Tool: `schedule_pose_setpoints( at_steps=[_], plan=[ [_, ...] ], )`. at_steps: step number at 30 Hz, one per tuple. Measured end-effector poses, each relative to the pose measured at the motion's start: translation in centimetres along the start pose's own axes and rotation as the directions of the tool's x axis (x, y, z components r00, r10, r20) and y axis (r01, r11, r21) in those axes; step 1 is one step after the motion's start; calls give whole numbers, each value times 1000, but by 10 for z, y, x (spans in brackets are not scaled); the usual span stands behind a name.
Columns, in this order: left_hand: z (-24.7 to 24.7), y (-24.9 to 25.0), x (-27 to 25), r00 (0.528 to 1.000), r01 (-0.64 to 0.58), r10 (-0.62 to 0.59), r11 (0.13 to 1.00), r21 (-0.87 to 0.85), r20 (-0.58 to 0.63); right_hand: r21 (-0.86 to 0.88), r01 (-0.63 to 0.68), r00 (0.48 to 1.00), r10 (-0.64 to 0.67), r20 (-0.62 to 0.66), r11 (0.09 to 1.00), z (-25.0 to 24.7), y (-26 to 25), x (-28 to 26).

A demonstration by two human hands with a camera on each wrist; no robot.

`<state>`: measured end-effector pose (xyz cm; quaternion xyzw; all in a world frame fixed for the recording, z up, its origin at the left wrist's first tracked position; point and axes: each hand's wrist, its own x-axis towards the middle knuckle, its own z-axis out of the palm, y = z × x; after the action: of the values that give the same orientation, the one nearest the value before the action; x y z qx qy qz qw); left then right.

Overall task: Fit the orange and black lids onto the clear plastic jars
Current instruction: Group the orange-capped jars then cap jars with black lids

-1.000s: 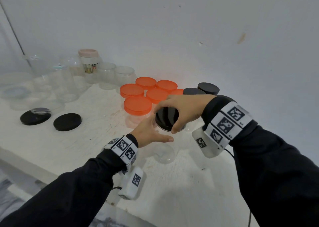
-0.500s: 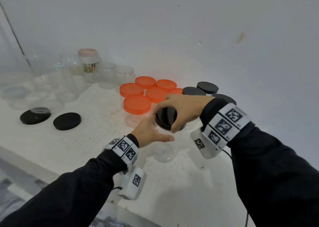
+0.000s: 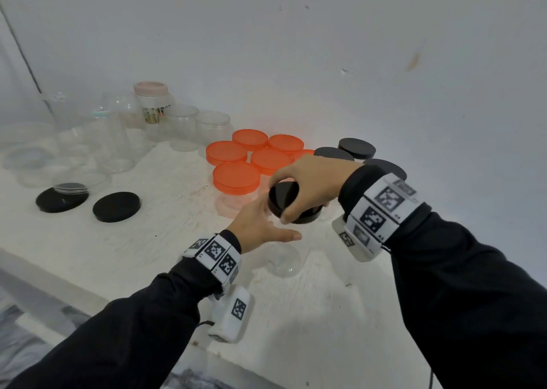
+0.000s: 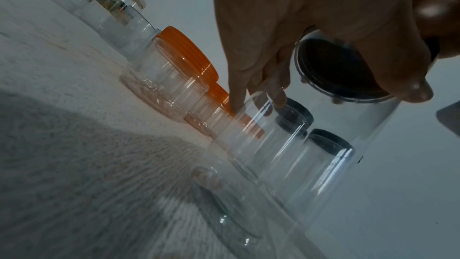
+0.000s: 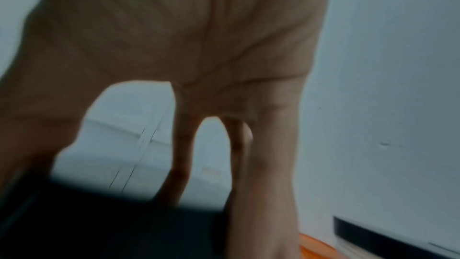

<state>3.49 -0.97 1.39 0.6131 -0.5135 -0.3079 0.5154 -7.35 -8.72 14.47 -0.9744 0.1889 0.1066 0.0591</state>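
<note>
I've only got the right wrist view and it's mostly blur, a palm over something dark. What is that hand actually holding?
Observer: The head view shows the right hand gripping a black lid from above, on top of a clear jar.
Operator: Is the other hand on that jar?
Observer: Yes. The left hand holds the jar's side just below the lid, thumb across the front.
Operator: Any black lids lying loose?
Observer: Two lie flat on the left of the table: a loose black lid and a second loose lid further left.
</note>
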Motion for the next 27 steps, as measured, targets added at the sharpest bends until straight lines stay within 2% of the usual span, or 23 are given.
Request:
schedule_pose_setpoints(
  at_steps=[3,5,8,10,14,16,18,20,22,23,26,27],
  plan=[
    [1,0,-1,1000,7,-7,1000,-15,-1,-68,-56,990,46,-130,996,10,-4,4],
    [0,1,-1,1000,12,-12,1000,-8,-7,-96,-68,989,55,-134,993,8,-3,4],
    [-1,2,0,1000,-12,12,999,39,-1,-64,6,994,1,106,998,-1,3,-1],
    [-1,2,0,1000,5,-5,1000,11,6,-10,68,988,-66,138,998,-3,3,-4],
    [2,0,-2,1000,3,-4,1000,-26,-19,18,85,994,-84,-70,996,3,8,-4],
    [4,0,-2,1000,7,-8,999,-46,-30,-20,64,977,-67,-201,998,13,8,-2],
    [5,-3,-2,999,20,-22,999,-46,-43,-24,14,952,-20,-305,1000,25,6,3],
    [6,-4,-3,999,18,-20,999,-33,-49,-45,-68,939,49,-340,997,30,3,7],
    [6,-3,-3,999,13,-14,1000,-21,-42,-93,-121,949,88,-304,988,26,2,6],
    [5,-2,-3,999,13,-14,1000,-12,-37,-114,-121,965,90,-247,986,22,3,4],
    [0,0,-1,1000,2,-2,1000,4,-2,-71,-37,999,40,31,997,5,5,-4],
    [-1,0,-2,1000,-2,2,1000,10,8,-35,-2,998,4,67,999,3,6,-5]
  ],
)
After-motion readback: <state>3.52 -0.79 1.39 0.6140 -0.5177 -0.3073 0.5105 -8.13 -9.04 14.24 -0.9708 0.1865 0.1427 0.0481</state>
